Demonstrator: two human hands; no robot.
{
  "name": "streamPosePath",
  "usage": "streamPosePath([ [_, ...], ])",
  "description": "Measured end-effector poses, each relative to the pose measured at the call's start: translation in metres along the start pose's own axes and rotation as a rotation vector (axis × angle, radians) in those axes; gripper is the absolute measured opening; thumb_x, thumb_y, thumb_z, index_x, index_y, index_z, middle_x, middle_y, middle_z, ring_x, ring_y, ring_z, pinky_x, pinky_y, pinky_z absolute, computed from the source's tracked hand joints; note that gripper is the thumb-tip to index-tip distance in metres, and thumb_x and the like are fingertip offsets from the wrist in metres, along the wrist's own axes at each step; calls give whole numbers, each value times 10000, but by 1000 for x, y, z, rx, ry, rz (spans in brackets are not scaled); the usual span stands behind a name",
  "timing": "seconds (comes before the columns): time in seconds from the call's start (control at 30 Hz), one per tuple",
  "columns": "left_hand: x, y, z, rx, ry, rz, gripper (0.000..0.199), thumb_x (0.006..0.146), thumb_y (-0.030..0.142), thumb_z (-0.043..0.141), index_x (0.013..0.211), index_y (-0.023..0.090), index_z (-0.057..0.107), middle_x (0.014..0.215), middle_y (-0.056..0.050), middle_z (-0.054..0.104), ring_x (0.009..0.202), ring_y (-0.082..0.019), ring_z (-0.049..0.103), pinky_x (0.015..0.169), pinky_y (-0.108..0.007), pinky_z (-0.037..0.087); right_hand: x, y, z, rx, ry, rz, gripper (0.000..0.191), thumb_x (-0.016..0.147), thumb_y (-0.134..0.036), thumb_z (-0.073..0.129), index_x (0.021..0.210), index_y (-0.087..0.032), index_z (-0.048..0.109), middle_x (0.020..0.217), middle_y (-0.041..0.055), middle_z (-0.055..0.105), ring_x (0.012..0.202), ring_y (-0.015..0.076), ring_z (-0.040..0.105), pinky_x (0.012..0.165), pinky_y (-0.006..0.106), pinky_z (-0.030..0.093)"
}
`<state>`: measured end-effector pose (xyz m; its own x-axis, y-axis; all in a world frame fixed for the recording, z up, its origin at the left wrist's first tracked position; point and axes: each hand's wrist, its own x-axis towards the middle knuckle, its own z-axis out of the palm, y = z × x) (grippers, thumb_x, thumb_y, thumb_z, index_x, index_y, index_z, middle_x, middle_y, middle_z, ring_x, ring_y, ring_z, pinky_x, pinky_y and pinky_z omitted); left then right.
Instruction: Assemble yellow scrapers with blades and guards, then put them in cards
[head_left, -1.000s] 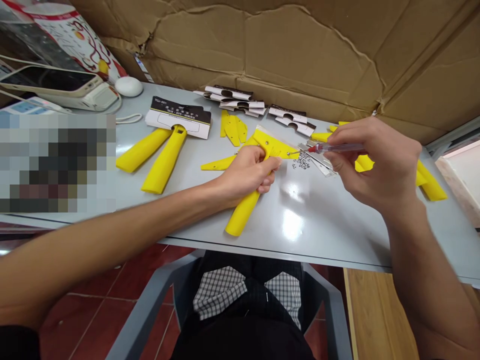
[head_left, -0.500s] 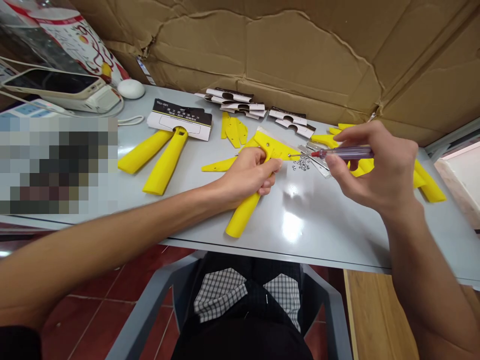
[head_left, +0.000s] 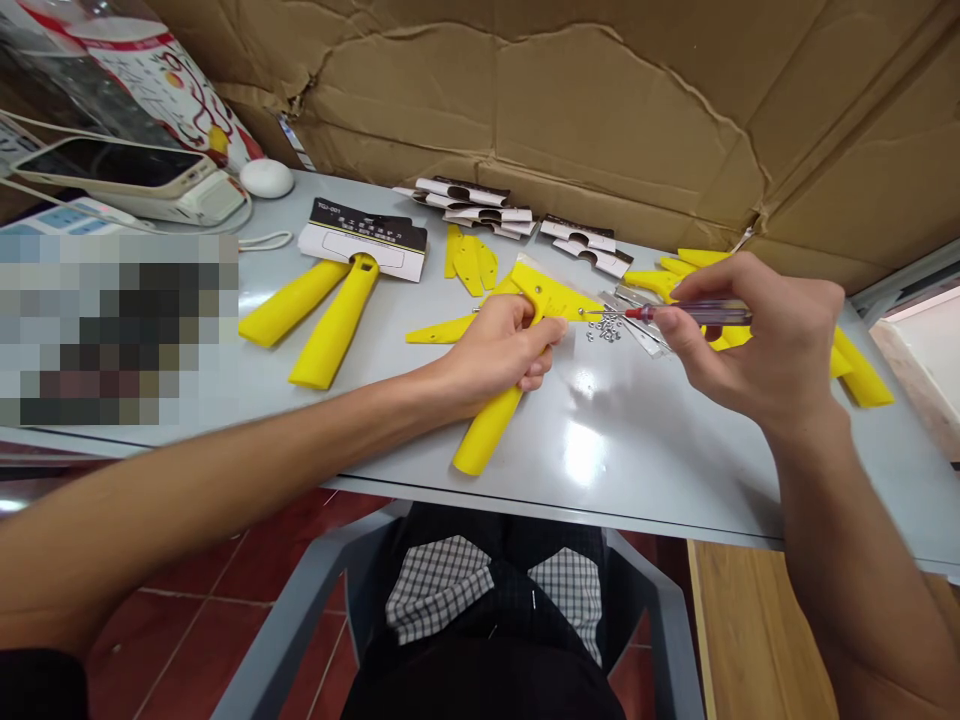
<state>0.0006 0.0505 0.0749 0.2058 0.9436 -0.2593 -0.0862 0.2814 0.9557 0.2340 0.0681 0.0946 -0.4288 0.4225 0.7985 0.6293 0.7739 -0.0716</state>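
My left hand (head_left: 514, 345) is closed around a yellow plastic scraper (head_left: 491, 430), thumb on its wide head and the handle slanting toward the desk's front edge. My right hand (head_left: 757, 335) grips a screwdriver (head_left: 697, 312) with a clear purple handle and a red collar. The screwdriver lies nearly level, its tip meeting a small screw (head_left: 582, 312) at the right end of the scraper head. A pile of small screws or nuts (head_left: 606, 328) sits just beneath the shaft. Metal blades (head_left: 637, 318) lie behind the screwdriver, partly hidden by it.
Flat yellow plates (head_left: 471, 262) and folded cards (head_left: 480, 205) lie along the cardboard wall (head_left: 600, 100). Two yellow handles (head_left: 334, 320) under a printed card (head_left: 364, 240) rest at left. More yellow handles (head_left: 862, 370) are behind my right hand. A phone (head_left: 112, 162) stands far left.
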Motion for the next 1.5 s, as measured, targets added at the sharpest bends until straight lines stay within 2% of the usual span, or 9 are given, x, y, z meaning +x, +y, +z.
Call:
streamPosePath([
  [0.13, 1, 0, 0, -2, -9, 0, 386, 1027, 29, 595, 696, 195, 486, 538, 73, 421, 425, -24, 368, 399, -178, 285, 0, -1, 0, 100, -31, 3, 276, 811, -214, 756, 1050, -294, 643, 849, -18, 754, 543, 177, 664, 466, 332, 482],
  [0.5, 0, 0, -1, 19, -1, 16, 382, 1043, 37, 566, 704, 195, 489, 533, 74, 414, 419, -27, 371, 398, -178, 296, 1, -3, -1, -30, -23, 2, 95, 977, -294, 711, 951, -303, 620, 680, -56, 733, 499, 174, 669, 467, 340, 479],
  [0.63, 1, -1, -1, 11, 0, 13, 357, 1047, 42, 554, 724, 187, 505, 540, 67, 433, 416, -29, 379, 391, -175, 305, 0, -4, -4, 23, -73, 15, 273, 884, -213, 708, 1107, -343, 622, 892, -8, 765, 588, 215, 692, 496, 391, 537],
  [0.73, 1, -1, 0, 8, 5, 12, 348, 1034, 42, 581, 725, 186, 508, 538, 68, 431, 413, -30, 379, 390, -175, 306, -1, -5, -4, 19, -102, 45, 272, 923, -157, 666, 1081, -375, 628, 1028, 12, 763, 694, 228, 726, 544, 402, 575],
  [0.93, 1, -2, -1, 17, -2, 30, 344, 1012, 35, 620, 728, 192, 505, 526, 67, 437, 417, -31, 380, 398, -172, 305, 1, -1, 2, 13, 24, -49, 148, 922, -265, 781, 958, -298, 642, 716, -52, 747, 519, 163, 676, 455, 317, 467],
  [1.1, 2, -3, -1, 41, -12, 29, 360, 1037, 40, 566, 720, 196, 497, 519, 58, 440, 425, -36, 377, 401, -179, 306, 1, 0, 1, -45, 4, -4, 110, 990, -339, 682, 913, -282, 629, 596, -63, 685, 449, 144, 616, 452, 316, 402],
  [1.23, 1, -2, 0, 26, -4, 14, 363, 1037, 24, 551, 723, 196, 492, 529, 65, 433, 423, -26, 373, 408, -179, 292, -1, 0, -1, -100, -57, 61, 111, 1030, -257, 558, 947, -306, 613, 622, -45, 682, 478, 182, 625, 498, 353, 441],
  [1.33, 1, -1, 0, 24, 5, 10, 354, 1032, 16, 556, 731, 194, 498, 548, 65, 439, 430, -28, 389, 416, -186, 298, -2, 0, 1, -79, -16, 53, 111, 974, -218, 615, 1013, -321, 629, 721, -40, 737, 532, 197, 677, 500, 352, 479],
  [1.5, -1, 2, 2, 35, 18, -23, 380, 1044, 33, 554, 712, 203, 478, 547, 67, 424, 434, -35, 387, 413, -196, 301, 0, -2, 2, 2, -10, -2, 291, 888, -183, 702, 1124, -350, 669, 872, -23, 799, 616, 212, 722, 508, 354, 544],
])
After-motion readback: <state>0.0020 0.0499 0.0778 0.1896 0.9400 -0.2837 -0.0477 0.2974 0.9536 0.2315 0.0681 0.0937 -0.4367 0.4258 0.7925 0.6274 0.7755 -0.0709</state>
